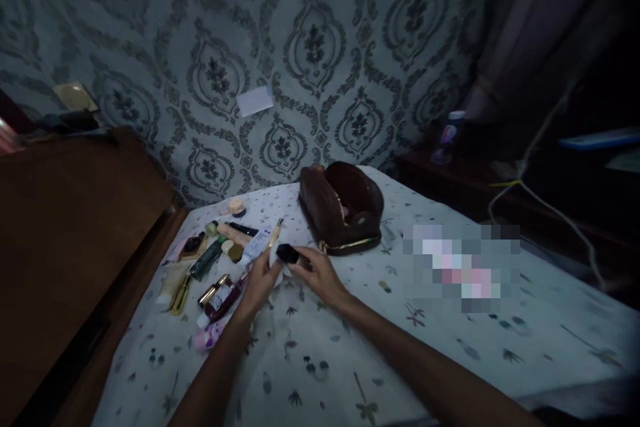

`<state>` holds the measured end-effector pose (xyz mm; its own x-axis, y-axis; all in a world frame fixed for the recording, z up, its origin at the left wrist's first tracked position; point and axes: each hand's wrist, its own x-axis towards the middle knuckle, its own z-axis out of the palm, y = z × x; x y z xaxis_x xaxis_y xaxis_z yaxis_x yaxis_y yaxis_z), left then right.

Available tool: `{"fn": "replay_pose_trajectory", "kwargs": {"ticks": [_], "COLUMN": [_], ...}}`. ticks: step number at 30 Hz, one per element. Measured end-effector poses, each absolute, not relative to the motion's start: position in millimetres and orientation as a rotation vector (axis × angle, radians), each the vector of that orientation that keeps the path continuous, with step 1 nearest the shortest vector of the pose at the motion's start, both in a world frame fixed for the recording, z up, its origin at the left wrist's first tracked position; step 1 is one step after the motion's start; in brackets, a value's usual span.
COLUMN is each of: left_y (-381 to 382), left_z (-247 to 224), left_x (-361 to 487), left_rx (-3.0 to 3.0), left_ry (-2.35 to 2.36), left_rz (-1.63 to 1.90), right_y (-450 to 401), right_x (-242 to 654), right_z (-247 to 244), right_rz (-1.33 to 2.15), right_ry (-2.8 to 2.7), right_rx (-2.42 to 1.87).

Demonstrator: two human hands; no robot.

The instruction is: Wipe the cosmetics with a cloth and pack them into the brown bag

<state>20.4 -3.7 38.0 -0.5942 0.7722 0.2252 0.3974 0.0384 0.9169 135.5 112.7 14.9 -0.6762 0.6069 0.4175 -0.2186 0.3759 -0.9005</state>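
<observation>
My left hand (pixel 261 280) is closed on a white wipe or tissue (pixel 273 255), which is partly hidden by the fingers. In my right hand (pixel 320 275) is a small black cosmetic container (pixel 287 253), held against the white material. Its exact kind is too small to tell. Just beyond the hands stands a brown makeup bag (pixel 320 207), unzipped, with its inside partly visible. To the left of my hands lie a white tube (pixel 257 243), a dark red bottle (pixel 223 297), a gold-and-black tube (pixel 214 290) and a dark green tube (pixel 207 259).
More cosmetics lie at the left, among them a small jar (pixel 237 207), a beige tube (pixel 173 282) and a pink-purple tube (pixel 211 335). The patterned sheet (pixel 310 387) covers the bed. A wooden board (pixel 75 227) borders the left. A bottle (pixel 449 137) stands at the right back.
</observation>
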Motion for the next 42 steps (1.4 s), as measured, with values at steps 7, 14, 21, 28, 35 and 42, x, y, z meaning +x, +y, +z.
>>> {"fn": "replay_pose_trajectory", "kwargs": {"ticks": [7, 14, 21, 28, 35, 42], "left_y": [-8.1, -6.2, 0.4, 17.3, 65.3, 150.9], "left_z": [39.5, 33.4, 29.7, 34.9, 92.1, 142.7], "left_x": [25.1, 27.7, 27.9, 24.4, 19.1, 7.6], "left_rx": [1.770, 1.894, 1.843, 1.717, 2.060, 2.466], "left_ry": [2.298, 2.358, 2.197, 2.219, 2.137, 2.267], "left_rz": [1.428, 1.369, 1.459, 1.509, 1.352, 0.906], "right_y": [110.5, 114.5, 127.3, 142.4, 147.8, 155.2], "right_x": [142.6, 150.6, 167.9, 188.0, 203.9, 204.2], "right_z": [22.0, 37.1, 52.9, 65.5, 71.7, 70.6], "right_rz": [1.080, 0.991, 0.982, 0.838, 0.878, 0.878], "right_ry": [-2.160, -2.297, -2.402, -2.597, -2.649, -2.639], "right_rx": [-0.365, -0.409, -0.284, -0.129, 0.002, 0.029]}}
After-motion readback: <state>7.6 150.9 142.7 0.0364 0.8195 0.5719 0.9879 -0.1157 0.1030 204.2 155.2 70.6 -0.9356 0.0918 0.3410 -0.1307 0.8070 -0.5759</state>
